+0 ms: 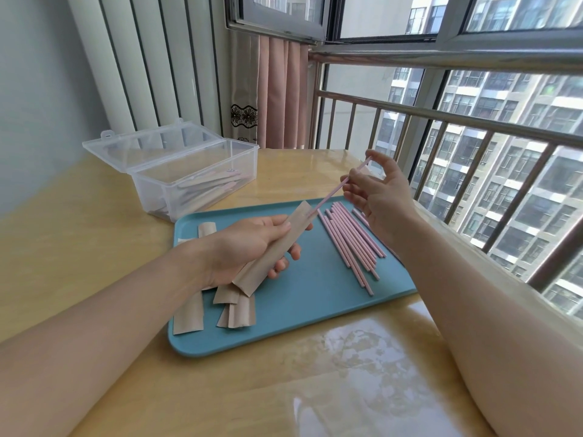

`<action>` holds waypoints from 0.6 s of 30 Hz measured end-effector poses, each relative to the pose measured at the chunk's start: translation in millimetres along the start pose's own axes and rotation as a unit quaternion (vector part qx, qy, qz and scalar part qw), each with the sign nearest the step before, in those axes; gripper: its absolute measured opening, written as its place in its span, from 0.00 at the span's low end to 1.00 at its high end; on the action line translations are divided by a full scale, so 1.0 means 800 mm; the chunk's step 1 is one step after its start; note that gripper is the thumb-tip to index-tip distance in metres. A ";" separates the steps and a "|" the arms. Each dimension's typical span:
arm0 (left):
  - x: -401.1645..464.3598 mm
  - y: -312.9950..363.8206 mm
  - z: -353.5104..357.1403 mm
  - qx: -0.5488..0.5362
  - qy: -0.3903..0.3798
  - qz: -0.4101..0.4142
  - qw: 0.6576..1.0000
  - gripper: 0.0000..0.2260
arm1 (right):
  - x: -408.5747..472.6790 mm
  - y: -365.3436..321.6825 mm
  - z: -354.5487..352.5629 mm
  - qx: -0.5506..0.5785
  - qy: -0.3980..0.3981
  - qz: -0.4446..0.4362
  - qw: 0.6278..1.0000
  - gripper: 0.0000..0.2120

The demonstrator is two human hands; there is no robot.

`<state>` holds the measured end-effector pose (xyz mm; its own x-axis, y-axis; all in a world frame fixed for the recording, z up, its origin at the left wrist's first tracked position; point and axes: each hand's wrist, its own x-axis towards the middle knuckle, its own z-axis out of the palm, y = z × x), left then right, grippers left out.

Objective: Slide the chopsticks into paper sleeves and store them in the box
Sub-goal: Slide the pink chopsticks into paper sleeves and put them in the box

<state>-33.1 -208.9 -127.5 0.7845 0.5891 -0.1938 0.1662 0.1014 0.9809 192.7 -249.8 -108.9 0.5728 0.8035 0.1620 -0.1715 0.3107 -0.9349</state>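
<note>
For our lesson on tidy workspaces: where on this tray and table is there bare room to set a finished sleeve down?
The blue tray has a bare patch between the loose paper sleeves and the pink chopsticks. The table is bare left of the tray, in front of the clear box. The tray's left and right parts are crowded.

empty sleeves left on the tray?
About 5: one above the left hand, one bottom-left, an overlapping pile of roughly three on the tray. The forearm may hide more.
</note>
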 end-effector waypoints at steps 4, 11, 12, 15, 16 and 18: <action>0.001 -0.001 0.000 0.010 0.013 0.001 1.000 0.16 | -0.001 0.006 0.002 -0.010 -0.043 0.033 0.998 0.19; 0.002 -0.001 -0.005 0.014 0.039 -0.002 0.999 0.16 | -0.003 0.014 0.006 -0.061 -0.069 0.057 0.994 0.08; 0.002 -0.001 -0.005 0.013 0.039 -0.002 0.999 0.16 | -0.003 0.015 0.006 -0.064 -0.070 0.058 0.994 0.07; 0.002 -0.002 -0.004 0.016 0.039 -0.005 0.999 0.16 | -0.004 0.016 0.004 -0.075 -0.078 0.061 0.992 0.07; 0.002 -0.002 -0.004 0.015 0.039 -0.005 0.999 0.16 | -0.004 0.016 0.004 -0.079 -0.081 0.063 0.992 0.07; 0.002 -0.002 -0.004 0.014 0.040 -0.006 0.999 0.16 | -0.004 0.017 0.004 -0.081 -0.089 0.070 0.990 0.06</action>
<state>-34.1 -205.7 -129.5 0.7329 0.6497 -0.2017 0.1926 0.0862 0.9775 185.6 -246.6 -120.9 0.4001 0.9140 0.0668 -0.1005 0.1162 -0.9881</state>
